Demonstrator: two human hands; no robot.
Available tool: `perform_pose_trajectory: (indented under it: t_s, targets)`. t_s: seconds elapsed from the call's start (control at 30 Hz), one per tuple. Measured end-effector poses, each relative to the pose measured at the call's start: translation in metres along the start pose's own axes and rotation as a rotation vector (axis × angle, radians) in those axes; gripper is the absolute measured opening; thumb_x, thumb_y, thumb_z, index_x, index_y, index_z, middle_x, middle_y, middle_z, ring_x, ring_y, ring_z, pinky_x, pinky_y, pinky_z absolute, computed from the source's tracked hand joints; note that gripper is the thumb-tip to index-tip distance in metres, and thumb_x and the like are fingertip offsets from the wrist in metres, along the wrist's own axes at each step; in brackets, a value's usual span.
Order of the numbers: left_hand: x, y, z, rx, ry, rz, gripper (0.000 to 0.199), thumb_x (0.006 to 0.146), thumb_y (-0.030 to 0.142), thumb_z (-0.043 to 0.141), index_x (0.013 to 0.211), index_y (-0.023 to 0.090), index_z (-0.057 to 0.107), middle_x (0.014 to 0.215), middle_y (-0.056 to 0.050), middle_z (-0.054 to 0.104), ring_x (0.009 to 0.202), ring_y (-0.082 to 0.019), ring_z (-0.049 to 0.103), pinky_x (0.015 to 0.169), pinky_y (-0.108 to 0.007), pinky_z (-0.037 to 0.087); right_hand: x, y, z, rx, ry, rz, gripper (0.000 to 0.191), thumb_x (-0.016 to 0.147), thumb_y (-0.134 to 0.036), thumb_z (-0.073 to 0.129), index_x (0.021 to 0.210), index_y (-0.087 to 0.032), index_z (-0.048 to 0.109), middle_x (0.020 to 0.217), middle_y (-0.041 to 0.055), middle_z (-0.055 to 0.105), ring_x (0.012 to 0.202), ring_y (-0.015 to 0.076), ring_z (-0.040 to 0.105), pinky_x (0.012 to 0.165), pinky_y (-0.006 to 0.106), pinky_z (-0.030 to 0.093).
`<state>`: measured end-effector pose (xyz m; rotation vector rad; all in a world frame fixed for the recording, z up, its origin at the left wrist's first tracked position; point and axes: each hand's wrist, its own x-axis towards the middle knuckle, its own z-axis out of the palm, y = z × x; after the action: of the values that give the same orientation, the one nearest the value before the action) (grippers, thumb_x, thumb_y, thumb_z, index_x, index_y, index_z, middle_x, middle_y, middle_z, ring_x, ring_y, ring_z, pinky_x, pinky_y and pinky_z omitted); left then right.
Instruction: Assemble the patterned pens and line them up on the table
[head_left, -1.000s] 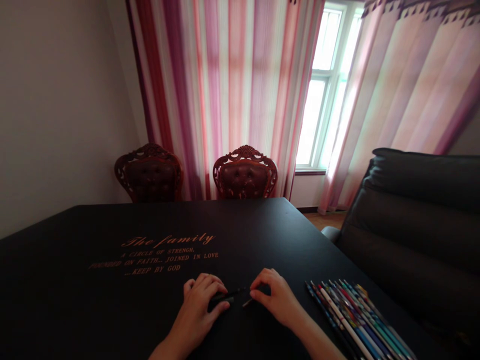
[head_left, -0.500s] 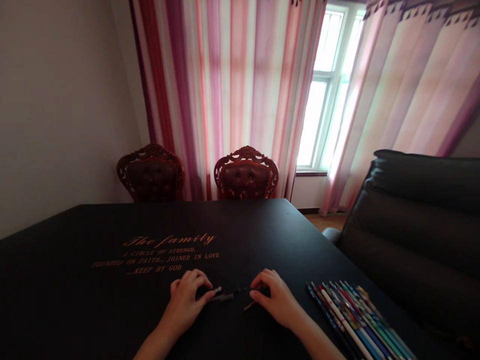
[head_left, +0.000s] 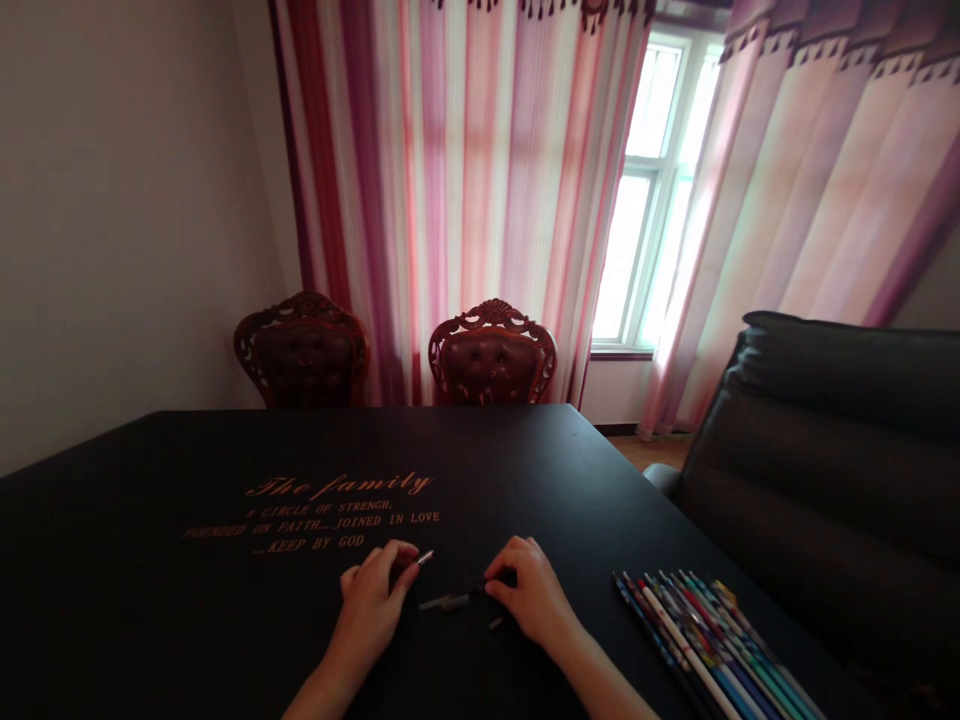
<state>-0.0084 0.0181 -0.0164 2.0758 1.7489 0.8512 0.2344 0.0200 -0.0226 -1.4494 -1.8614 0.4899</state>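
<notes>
Left hand (head_left: pixel 373 597) has tilted its pinched shiny piece (head_left: pixel 425 557) upward; the right hand (head_left: pixel 529 592) pinches a slim dark piece (head_left: pixel 476 589). Grey pieces (head_left: pixel 455 603) lie between them on the lettered black table (head_left: pixel 510 470), near carved chairs (head_left: pixel 493 362) and striped curtains (head_left: pixel 480 200).

- Left hand (head_left: pixel 375 590), over the flat black desk (head_left: pixel 525 470): a short silvery rod (head_left: pixel 425 557) sat in its fingers.
- Right hand (head_left: pixel 527 590): a thin black rod (head_left: pixel 476 588) ran leftward from its fingers.
- Slender grey pieces (head_left: pixel 455 602) lay between the hands; a small grey stub (head_left: pixel 495 624) lay just before the right one.
- Slim multicoloured pens (head_left: pixel 705 630) lay side by side on the desk's right.
- Behind the desk stood two carved reddish-brown wooden chairs (head_left: pixel 493 360); right of it, a black leather armchair (head_left: pixel 840 460).
</notes>
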Motion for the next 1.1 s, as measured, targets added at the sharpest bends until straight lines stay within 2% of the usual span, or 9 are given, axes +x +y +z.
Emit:
perform_pose_trajectory:
  t_s: [0.13, 0.33, 0.5, 0.73, 0.93, 1.1]
  targets:
    - [-0.002, -0.001, 0.000, 0.007, 0.026, -0.005, 0.018, 0.090, 0.032, 0.048, 0.098, 0.032, 0.064, 0.102, 0.001, 0.071, 0.102, -0.025, 0.060, 0.089, -0.045, 0.033, 0.000, 0.005, -0.003, -0.007, 0.033, -0.017, 0.012, 0.073, -0.012, 0.067, 0.068, -0.023, 0.068, 0.080, -0.0004, 0.066, 0.083, 0.0202, 0.061, 0.099, 0.041, 0.033]
    - [-0.001, -0.001, -0.001, 0.005, 0.055, -0.004, 0.019, 0.090, 0.028, 0.047, 0.097, 0.031, 0.064, 0.101, 0.000, 0.071, 0.102, -0.025, 0.059, 0.088, -0.045, 0.032, -0.001, 0.010, -0.018, -0.001, 0.113, -0.026, 0.012, 0.082, -0.016, 0.057, 0.072, -0.021, 0.063, 0.079, 0.0012, 0.064, 0.080, 0.0203, 0.059, 0.089, 0.037, 0.039]
    - [-0.004, 0.007, -0.002, -0.010, 0.046, 0.039, 0.017, 0.090, 0.028, 0.049, 0.095, 0.032, 0.064, 0.099, 0.002, 0.071, 0.101, -0.024, 0.060, 0.089, -0.043, 0.031, -0.005, 0.001, -0.017, 0.007, 0.103, -0.066, 0.012, 0.082, -0.015, 0.059, 0.072, -0.021, 0.063, 0.078, -0.0009, 0.064, 0.080, 0.0188, 0.059, 0.090, 0.034, 0.037]
    - [-0.007, 0.014, -0.006, -0.010, 0.048, 0.110, 0.016, 0.092, 0.028, 0.048, 0.095, 0.032, 0.064, 0.098, 0.002, 0.070, 0.098, -0.023, 0.059, 0.088, -0.043, 0.029, -0.009, -0.009, -0.021, -0.033, 0.101, -0.094, 0.013, 0.082, -0.013, 0.058, 0.074, -0.022, 0.062, 0.079, -0.0001, 0.064, 0.084, 0.0202, 0.055, 0.078, 0.031, 0.039]
    - [-0.007, 0.015, -0.006, -0.009, 0.039, 0.105, 0.018, 0.093, 0.027, 0.046, 0.095, 0.031, 0.064, 0.098, 0.001, 0.070, 0.098, -0.024, 0.058, 0.088, -0.043, 0.029, -0.010, -0.009, -0.028, -0.040, 0.133, -0.097, 0.014, 0.084, -0.013, 0.056, 0.074, -0.021, 0.061, 0.080, 0.0007, 0.063, 0.083, 0.0206, 0.055, 0.078, 0.032, 0.039]
    - [-0.009, 0.019, -0.008, -0.003, 0.040, 0.132, 0.017, 0.093, 0.027, 0.047, 0.095, 0.031, 0.064, 0.098, 0.000, 0.070, 0.098, -0.024, 0.058, 0.087, -0.042, 0.030, -0.012, -0.010, -0.030, -0.050, 0.111, -0.117, 0.015, 0.083, -0.012, 0.057, 0.073, -0.022, 0.061, 0.078, 0.0007, 0.063, 0.083, 0.0213, 0.054, 0.078, 0.033, 0.040]
